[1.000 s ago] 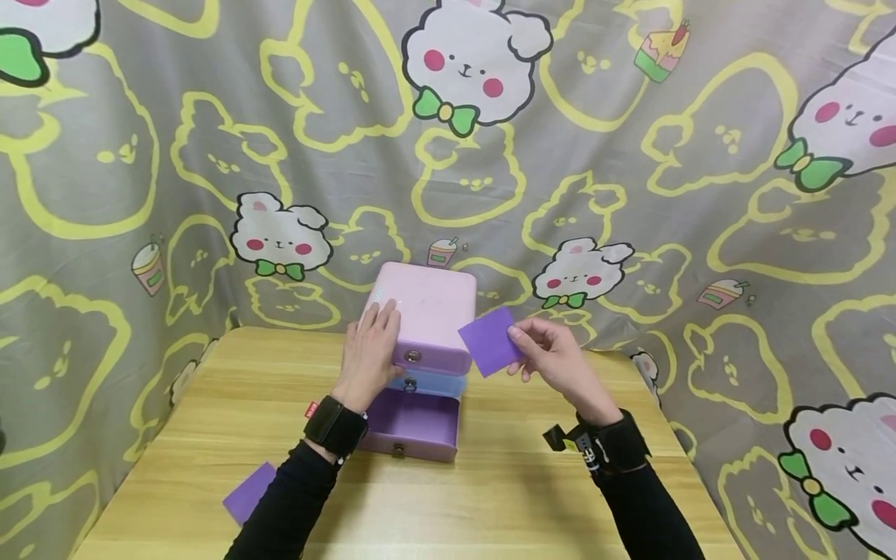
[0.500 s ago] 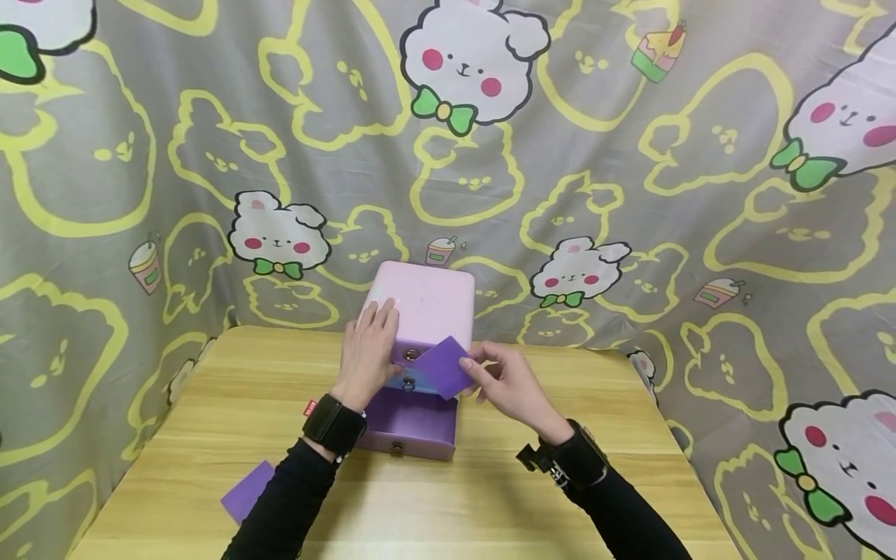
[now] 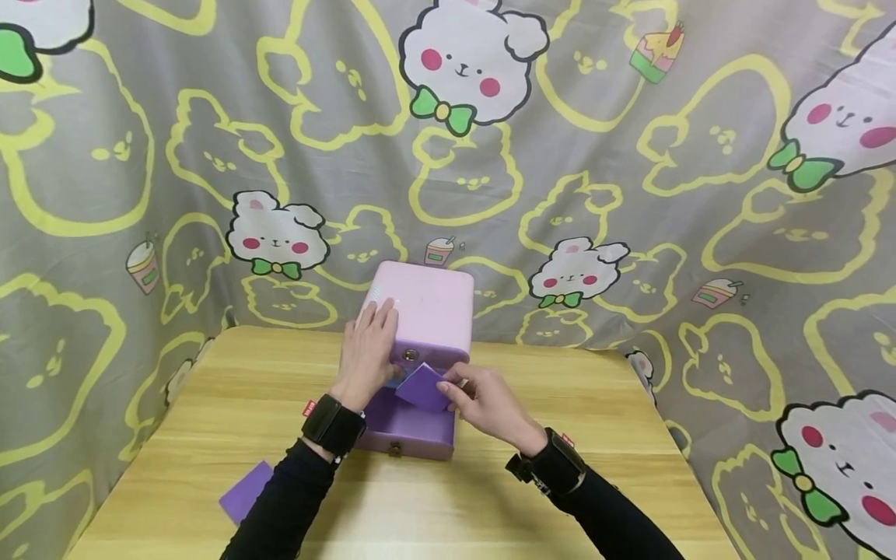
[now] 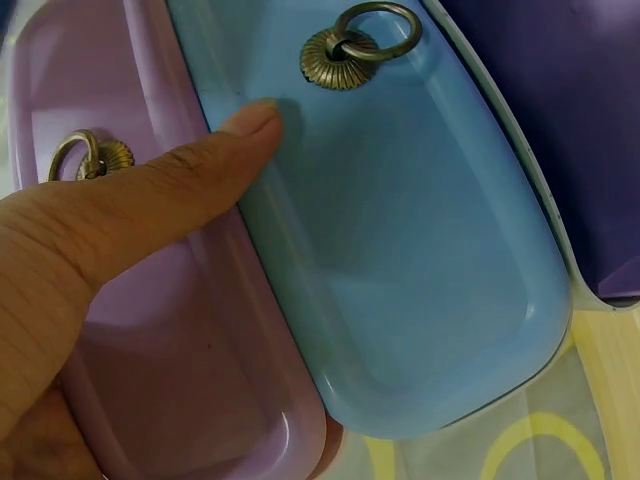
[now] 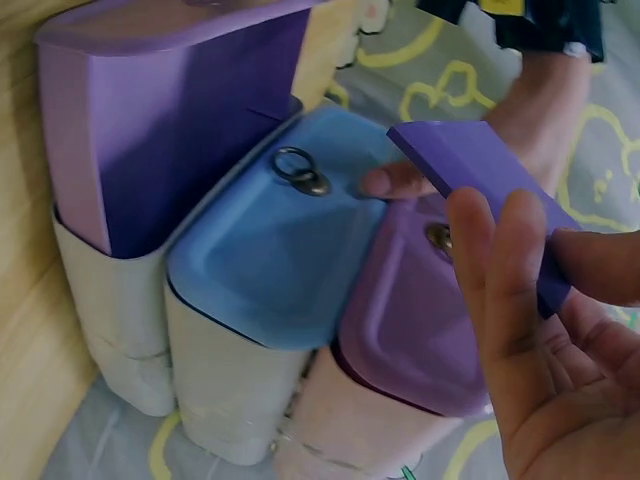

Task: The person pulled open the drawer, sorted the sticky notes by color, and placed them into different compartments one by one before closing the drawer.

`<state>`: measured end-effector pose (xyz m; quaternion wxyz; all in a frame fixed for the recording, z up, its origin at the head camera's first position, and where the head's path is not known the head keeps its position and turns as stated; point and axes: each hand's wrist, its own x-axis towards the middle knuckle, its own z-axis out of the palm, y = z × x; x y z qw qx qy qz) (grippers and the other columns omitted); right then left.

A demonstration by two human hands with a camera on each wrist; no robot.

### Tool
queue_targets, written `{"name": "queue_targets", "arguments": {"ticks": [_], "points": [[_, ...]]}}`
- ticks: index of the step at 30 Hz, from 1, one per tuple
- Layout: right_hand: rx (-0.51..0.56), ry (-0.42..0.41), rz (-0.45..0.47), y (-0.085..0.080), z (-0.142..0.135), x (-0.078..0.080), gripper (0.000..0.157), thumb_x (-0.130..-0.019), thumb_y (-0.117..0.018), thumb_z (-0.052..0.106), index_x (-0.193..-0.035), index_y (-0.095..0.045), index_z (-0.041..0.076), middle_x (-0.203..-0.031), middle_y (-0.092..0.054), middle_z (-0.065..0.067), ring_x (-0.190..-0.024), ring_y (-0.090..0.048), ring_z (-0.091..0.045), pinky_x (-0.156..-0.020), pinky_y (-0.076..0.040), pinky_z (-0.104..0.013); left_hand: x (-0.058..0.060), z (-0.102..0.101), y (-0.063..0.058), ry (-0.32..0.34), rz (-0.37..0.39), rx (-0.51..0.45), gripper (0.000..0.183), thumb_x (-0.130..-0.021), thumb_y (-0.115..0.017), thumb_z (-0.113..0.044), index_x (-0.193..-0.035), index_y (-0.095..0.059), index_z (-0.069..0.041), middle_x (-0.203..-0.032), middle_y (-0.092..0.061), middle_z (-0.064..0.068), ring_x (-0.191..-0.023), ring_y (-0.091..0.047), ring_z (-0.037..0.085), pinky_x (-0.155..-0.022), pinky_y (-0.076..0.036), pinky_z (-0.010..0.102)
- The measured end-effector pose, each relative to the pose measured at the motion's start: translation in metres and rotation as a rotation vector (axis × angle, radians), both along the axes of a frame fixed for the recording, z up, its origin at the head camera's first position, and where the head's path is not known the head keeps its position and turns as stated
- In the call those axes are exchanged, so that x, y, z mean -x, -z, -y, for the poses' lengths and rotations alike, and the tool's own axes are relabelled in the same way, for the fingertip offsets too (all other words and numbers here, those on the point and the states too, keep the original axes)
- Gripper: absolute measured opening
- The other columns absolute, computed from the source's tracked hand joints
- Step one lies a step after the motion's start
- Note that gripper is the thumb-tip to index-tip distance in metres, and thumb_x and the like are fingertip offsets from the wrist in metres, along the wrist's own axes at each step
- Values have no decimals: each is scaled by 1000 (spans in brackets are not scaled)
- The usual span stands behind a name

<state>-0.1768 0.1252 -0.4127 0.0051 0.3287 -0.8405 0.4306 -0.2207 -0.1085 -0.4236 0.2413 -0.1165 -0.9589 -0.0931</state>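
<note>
A small drawer cabinet [image 3: 420,303] with a pink top stands at the back middle of the table. Its lilac top drawer [image 4: 200,390] and blue middle drawer [image 4: 400,220] are closed, each with a brass ring pull. The purple bottom drawer [image 3: 413,443] is pulled out. My left hand [image 3: 369,342] rests on the cabinet's left side, fingers over the top and straight thumb touching the drawer fronts. My right hand [image 3: 483,397] pinches a purple paper square [image 3: 423,389] between thumb and fingers, tilted above the pulled-out drawer.
A second purple paper square [image 3: 245,490] lies on the wooden table [image 3: 574,498] at the front left, partly hidden by the left sleeve. A grey curtain [image 3: 476,225] with cartoon rabbits hangs close behind the cabinet and along both sides.
My right hand has moved left and down with the purple paper square, from beside the cabinet to over the pulled-out drawer. The left hand has stayed on the cabinet.
</note>
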Motion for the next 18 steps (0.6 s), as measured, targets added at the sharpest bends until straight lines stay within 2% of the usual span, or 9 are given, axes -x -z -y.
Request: {"name": "queue_targets", "arguments": {"ticks": [7, 11, 18], "points": [[-97, -36, -145, 13, 7, 1, 10, -98, -67, 16, -91, -71, 9, -70, -64, 1, -56, -49, 1, -49, -41, -14, 1, 0, 0, -8, 17, 9, 102, -50, -102, -33, -134, -51, -4, -154, -52, 13, -139, -49, 37, -93, -52, 58], [-134, -29, -153, 21, 10, 3, 9, -98, -68, 17, -91, -71, 11, -70, -62, 5, -58, -48, 4, -51, -41, -13, 1, -1, 0, -13, 16, 14, 100, -51, -102, -34, -132, -52, -4, -154, -52, 13, -139, -49, 37, -93, -52, 58], [-180, -44, -191, 30, 16, 8, 9, -97, -68, 15, -89, -70, 12, -72, -65, 3, -61, -49, 4, -54, -42, -12, 0, 0, 0, -15, 17, 17, 100, -49, -103, -35, -130, -53, -4, -154, -52, 13, -140, -48, 37, -93, -52, 57]]}}
